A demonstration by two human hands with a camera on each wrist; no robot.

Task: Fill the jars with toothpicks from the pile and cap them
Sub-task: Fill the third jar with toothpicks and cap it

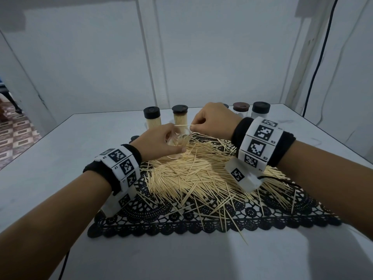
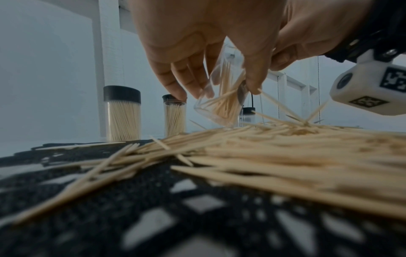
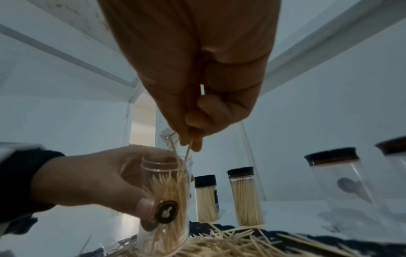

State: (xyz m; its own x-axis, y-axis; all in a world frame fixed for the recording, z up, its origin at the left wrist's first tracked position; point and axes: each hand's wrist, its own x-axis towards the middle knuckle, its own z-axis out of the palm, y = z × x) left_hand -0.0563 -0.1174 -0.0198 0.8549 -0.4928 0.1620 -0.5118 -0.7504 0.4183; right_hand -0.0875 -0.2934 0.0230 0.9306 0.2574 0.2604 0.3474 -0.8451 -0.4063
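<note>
Hundreds of loose toothpicks form the pile (image 1: 193, 174) on a black lace mat (image 1: 161, 225) at the near side of the bench (image 1: 50, 158). Beyond the pile's centre, the left hand (image 1: 157, 141) grips an uncapped clear jar (image 3: 167, 200), fingers and thumb wrapped round its wall; the jar is partly filled and tilted, its base touching the pile and its mouth angled toward the right hand (image 1: 216, 120). The right hand is closed in a pinch on a few toothpicks (image 3: 182, 154), held just above and beside the jar mouth. In the right wrist view their long axis runs downward into the opening, roughly in line with the jar's own axis; the head view shows one stick lying nearly level across the rim. The coming insertion depends on that alignment: the sticks must enter point-first along the jar axis, and the right hand is the nearer one to the mouth. Farther back stand two capped full jars (image 1: 152, 119) (image 1: 180, 116), and to the right capped jars (image 1: 260, 110) that appear empty.
</note>
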